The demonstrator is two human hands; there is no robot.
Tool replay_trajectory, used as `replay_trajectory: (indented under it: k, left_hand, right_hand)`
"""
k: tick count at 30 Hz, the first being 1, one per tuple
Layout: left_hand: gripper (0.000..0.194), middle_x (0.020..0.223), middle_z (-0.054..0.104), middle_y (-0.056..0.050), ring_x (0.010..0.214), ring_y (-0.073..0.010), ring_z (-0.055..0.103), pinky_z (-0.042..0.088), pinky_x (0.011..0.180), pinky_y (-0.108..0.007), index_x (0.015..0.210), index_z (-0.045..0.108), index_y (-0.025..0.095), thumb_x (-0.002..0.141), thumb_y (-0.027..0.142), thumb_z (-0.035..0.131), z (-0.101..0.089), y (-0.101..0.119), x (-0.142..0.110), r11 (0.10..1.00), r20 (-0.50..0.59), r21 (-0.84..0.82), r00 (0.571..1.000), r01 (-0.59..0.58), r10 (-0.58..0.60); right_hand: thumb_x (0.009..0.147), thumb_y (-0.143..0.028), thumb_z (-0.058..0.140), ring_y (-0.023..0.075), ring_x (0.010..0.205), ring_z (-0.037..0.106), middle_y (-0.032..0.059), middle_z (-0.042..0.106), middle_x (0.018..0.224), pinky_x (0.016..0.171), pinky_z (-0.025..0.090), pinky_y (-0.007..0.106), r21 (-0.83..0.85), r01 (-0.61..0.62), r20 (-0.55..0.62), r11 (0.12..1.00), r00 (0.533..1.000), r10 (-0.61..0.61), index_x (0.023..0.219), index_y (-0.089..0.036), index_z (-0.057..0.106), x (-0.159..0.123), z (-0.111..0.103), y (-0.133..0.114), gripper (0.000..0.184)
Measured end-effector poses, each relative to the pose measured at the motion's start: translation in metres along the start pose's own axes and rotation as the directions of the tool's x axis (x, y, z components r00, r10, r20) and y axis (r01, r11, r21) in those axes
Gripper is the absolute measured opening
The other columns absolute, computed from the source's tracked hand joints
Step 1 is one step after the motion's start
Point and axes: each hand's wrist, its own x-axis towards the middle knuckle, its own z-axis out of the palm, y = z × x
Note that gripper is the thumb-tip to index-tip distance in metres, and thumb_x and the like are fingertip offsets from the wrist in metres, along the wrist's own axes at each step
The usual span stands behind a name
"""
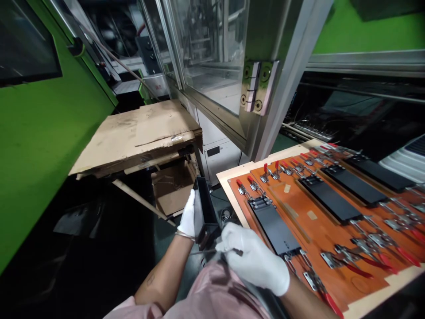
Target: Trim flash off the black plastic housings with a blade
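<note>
My left hand (pixel 188 217), in a white glove, grips a long black rectangular part with a hollow, open face (pixel 206 206), tilted upright before my body. Close to its lower end is my right hand (pixel 250 254), also gloved, with the fingers closed on a thin rod-like tool (pixel 206 251). The rod points left across the bottom of the black part; whether it touches is unclear. Beside my right hand, a flat black panel (pixel 274 223) lies on an orange fixture board (pixel 300 217), held at its ends by toggle clamps with red handles (pixel 332 303).
More black panels (pixel 328 198) sit clamped further right on the board. A cardboard-covered table (pixel 142 128) stands ahead to the left, with a cardboard box (pixel 174 188) underneath. A metal-framed glass door (pixel 212 102) juts toward me. Green machine housing (pixel 66 110) rises at left.
</note>
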Motion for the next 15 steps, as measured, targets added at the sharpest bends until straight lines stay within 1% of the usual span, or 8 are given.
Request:
replay_trajectory:
  k: [1, 2, 4, 6, 8, 11, 13, 15]
  left_hand:
    - [0.038, 0.076, 0.075, -0.003, 0.066, -0.0156, 0.07, 0.057, 0.072, -0.025, 0.099, 0.07, 0.016, 0.096, 0.043, 0.043, 0.0, 0.0, 0.0, 1.0, 0.004, -0.006, 1.0, -0.018, 0.018]
    - [0.037, 0.077, 0.075, -0.004, 0.067, -0.016, 0.07, 0.057, 0.073, -0.025, 0.099, 0.07, 0.016, 0.097, 0.041, 0.043, 0.0, 0.0, 0.001, 0.999, 0.007, -0.011, 0.999, -0.036, 0.036]
    - [0.038, 0.078, 0.076, -0.004, 0.07, -0.0164, 0.071, 0.057, 0.076, -0.025, 0.1, 0.071, 0.016, 0.097, 0.04, 0.042, 0.0, 0.0, 0.001, 0.998, 0.014, -0.017, 0.998, -0.06, 0.06]
    - [0.04, 0.076, 0.075, -0.004, 0.069, -0.016, 0.071, 0.057, 0.076, -0.024, 0.103, 0.07, 0.015, 0.098, 0.04, 0.04, -0.001, 0.001, 0.0, 0.998, 0.028, -0.021, 0.997, -0.065, 0.066]
    - [0.04, 0.069, 0.074, -0.003, 0.061, -0.014, 0.069, 0.057, 0.068, -0.021, 0.102, 0.07, 0.013, 0.098, 0.041, 0.042, -0.002, 0.002, 0.0, 0.999, 0.036, -0.022, 0.998, -0.046, 0.047]
    - [0.038, 0.064, 0.072, -0.001, 0.054, -0.0113, 0.066, 0.055, 0.061, -0.018, 0.101, 0.07, 0.013, 0.098, 0.039, 0.043, -0.001, 0.003, -0.002, 0.998, 0.032, -0.029, 0.998, -0.053, 0.053]
    - [0.037, 0.068, 0.073, -0.001, 0.058, -0.0121, 0.067, 0.057, 0.066, -0.02, 0.106, 0.069, 0.013, 0.098, 0.038, 0.042, 0.001, 0.002, -0.002, 0.998, 0.01, -0.027, 0.998, -0.063, 0.063]
    - [0.038, 0.076, 0.075, -0.003, 0.066, -0.0142, 0.07, 0.058, 0.073, -0.023, 0.11, 0.067, 0.013, 0.098, 0.04, 0.042, 0.002, 0.001, -0.002, 0.998, 0.0, -0.023, 0.998, -0.063, 0.063]
  right_hand:
    - [0.074, 0.0, 0.048, 0.0116, 0.067, 0.057, -0.0007, 0.055, 0.074, 0.062, 0.047, 0.022, -0.024, 0.001, -0.024, 1.0, 1.0, -0.001, 0.071, -0.021, 0.064, 0.0, 0.0, 0.001, 0.026]
    - [0.075, 0.0, 0.047, 0.0121, 0.069, 0.057, -0.0001, 0.056, 0.077, 0.064, 0.047, 0.022, -0.044, 0.007, -0.1, 0.999, 0.995, -0.011, 0.076, -0.021, 0.065, 0.001, -0.001, 0.002, 0.027]
    - [0.077, -0.002, 0.046, 0.013, 0.073, 0.059, 0.0009, 0.057, 0.08, 0.068, 0.049, 0.024, -0.042, 0.029, -0.289, 0.999, 0.956, -0.04, 0.083, -0.022, 0.065, 0.002, -0.004, 0.005, 0.028]
    - [0.077, -0.002, 0.047, 0.0127, 0.074, 0.059, 0.0008, 0.057, 0.082, 0.068, 0.05, 0.024, -0.006, 0.059, -0.354, 0.998, 0.934, -0.058, 0.085, -0.022, 0.063, 0.003, -0.006, 0.007, 0.027]
    - [0.076, 0.0, 0.047, 0.0115, 0.071, 0.058, -0.0001, 0.056, 0.08, 0.067, 0.05, 0.023, 0.025, 0.09, -0.304, 0.996, 0.949, -0.078, 0.082, -0.023, 0.063, 0.003, -0.006, 0.007, 0.028]
    - [0.077, 0.0, 0.047, 0.0111, 0.071, 0.057, 0.0004, 0.056, 0.081, 0.068, 0.049, 0.023, 0.004, 0.075, -0.262, 0.997, 0.962, -0.071, 0.077, -0.021, 0.062, 0.001, -0.001, 0.003, 0.026]
    - [0.079, -0.002, 0.048, 0.0111, 0.069, 0.056, 0.0003, 0.054, 0.077, 0.067, 0.047, 0.023, -0.029, 0.048, -0.209, 0.998, 0.976, -0.053, 0.072, -0.02, 0.061, -0.001, 0.003, 0.0, 0.023]
    - [0.079, -0.002, 0.048, 0.0106, 0.066, 0.054, -0.0006, 0.053, 0.073, 0.062, 0.045, 0.021, -0.067, 0.02, -0.078, 0.998, 0.997, -0.025, 0.066, -0.019, 0.059, -0.003, 0.006, -0.003, 0.024]
